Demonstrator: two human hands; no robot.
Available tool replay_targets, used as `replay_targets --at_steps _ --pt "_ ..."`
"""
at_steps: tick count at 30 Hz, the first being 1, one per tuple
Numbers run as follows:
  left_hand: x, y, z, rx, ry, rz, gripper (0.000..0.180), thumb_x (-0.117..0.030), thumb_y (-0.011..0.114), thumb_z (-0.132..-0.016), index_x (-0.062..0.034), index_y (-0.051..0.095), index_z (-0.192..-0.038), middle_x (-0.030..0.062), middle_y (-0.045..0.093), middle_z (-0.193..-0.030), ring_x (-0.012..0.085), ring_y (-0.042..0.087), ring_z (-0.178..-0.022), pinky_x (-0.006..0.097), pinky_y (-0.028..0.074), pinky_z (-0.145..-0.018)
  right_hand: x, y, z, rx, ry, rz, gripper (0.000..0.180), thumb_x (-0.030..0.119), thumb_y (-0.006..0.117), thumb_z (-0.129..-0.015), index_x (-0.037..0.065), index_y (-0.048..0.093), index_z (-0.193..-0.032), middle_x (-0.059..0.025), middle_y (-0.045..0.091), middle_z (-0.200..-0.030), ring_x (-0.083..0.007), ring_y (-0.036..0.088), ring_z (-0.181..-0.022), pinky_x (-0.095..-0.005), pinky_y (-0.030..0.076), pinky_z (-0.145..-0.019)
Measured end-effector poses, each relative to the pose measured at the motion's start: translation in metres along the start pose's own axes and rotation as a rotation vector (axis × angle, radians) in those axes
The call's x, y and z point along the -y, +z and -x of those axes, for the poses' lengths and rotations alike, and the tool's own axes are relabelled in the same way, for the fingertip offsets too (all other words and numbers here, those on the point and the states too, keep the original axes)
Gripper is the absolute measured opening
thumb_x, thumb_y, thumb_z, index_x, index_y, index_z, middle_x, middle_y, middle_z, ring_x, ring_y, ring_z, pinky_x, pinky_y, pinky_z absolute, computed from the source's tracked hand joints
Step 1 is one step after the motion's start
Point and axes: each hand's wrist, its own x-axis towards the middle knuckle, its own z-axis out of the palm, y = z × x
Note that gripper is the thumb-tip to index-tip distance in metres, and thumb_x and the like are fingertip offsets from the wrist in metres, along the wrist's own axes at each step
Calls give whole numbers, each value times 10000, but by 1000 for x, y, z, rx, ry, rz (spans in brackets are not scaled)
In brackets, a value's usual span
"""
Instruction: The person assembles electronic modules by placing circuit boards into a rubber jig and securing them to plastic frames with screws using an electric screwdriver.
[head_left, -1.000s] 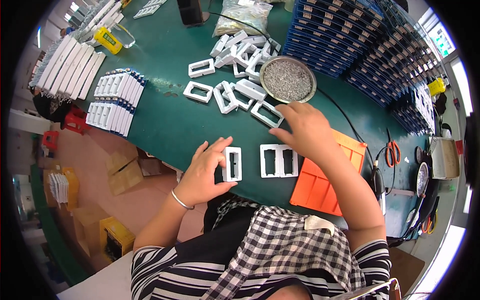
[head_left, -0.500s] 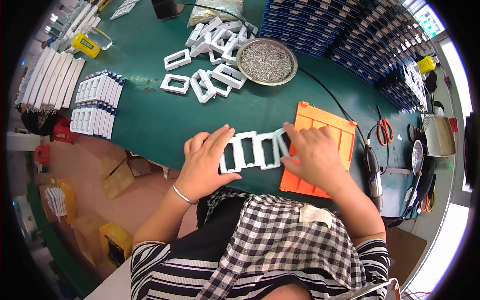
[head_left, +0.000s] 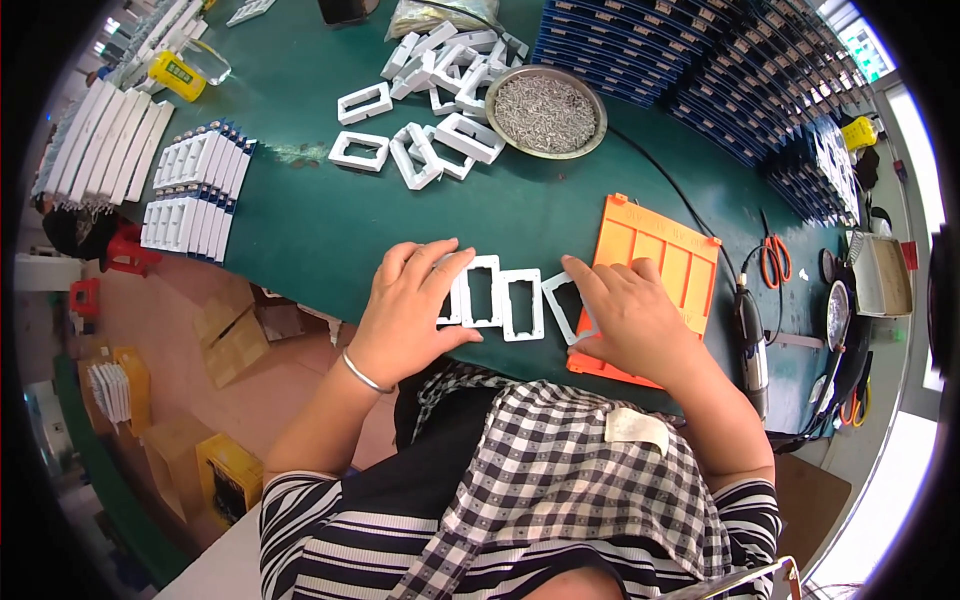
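Several white rectangular plastic frames stand in a row on the green table in front of me. My left hand (head_left: pixel 405 315) is closed around the left end of the row, fingers at the far edge and thumb at the near edge, partly hiding the leftmost frame (head_left: pixel 456 300). Beside it are a second frame (head_left: pixel 496 292) and a third frame (head_left: pixel 538 305), which no hand touches. With thumb and fingers, my right hand (head_left: pixel 635 315) grips a tilted frame (head_left: pixel 555 312), apart from the third and next to an orange tray (head_left: pixel 655 225).
Behind the row lies a pile of loose white frames (head_left: pixel 358 152) beside a metal bowl of small screws (head_left: pixel 545 110). Blue stacked racks (head_left: pixel 620 45) fill the back right. An electric screwdriver (head_left: pixel 750 340) and orange-handled scissors (head_left: pixel 775 262) lie right; assembled white units (head_left: pixel 190 225) stand left.
My right hand has drawn its frame away from the row, opening a gap beside the third frame. My left hand has stayed at the left end. The whole view has shifted slightly.
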Motion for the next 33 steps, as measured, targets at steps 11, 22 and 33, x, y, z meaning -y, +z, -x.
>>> replay_targets --at_steps 11,22,33 --pt "4 -2 7 -9 4 68 851 -219 858 -561 -80 496 -1319 107 459 -1350 361 391 -1208 454 358 -1038 4 -4 -10 -134 45 72 807 493 822 -566 43 551 -1179 -61 556 -1009 -217 537 -974 -342 381 -842" --pt "4 -19 4 91 -11 73 948 -269 874 -503 -68 479 -1341 128 489 -1300 345 486 -1111 435 392 -978 25 12 -12 -148 51 -166 958 374 837 -586 47 427 -1388 -113 508 -1240 -288 523 -1064 -394 415 -916" --pt "-66 -9 -71 -57 286 -42 821 -250 866 -532 -63 533 -1259 114 525 -1213 327 513 -1037 416 438 -899 -24 -11 33 -362 234 -146 772 187 840 -578 43 527 -1270 -111 518 -1222 -319 517 -1040 -400 441 -919"
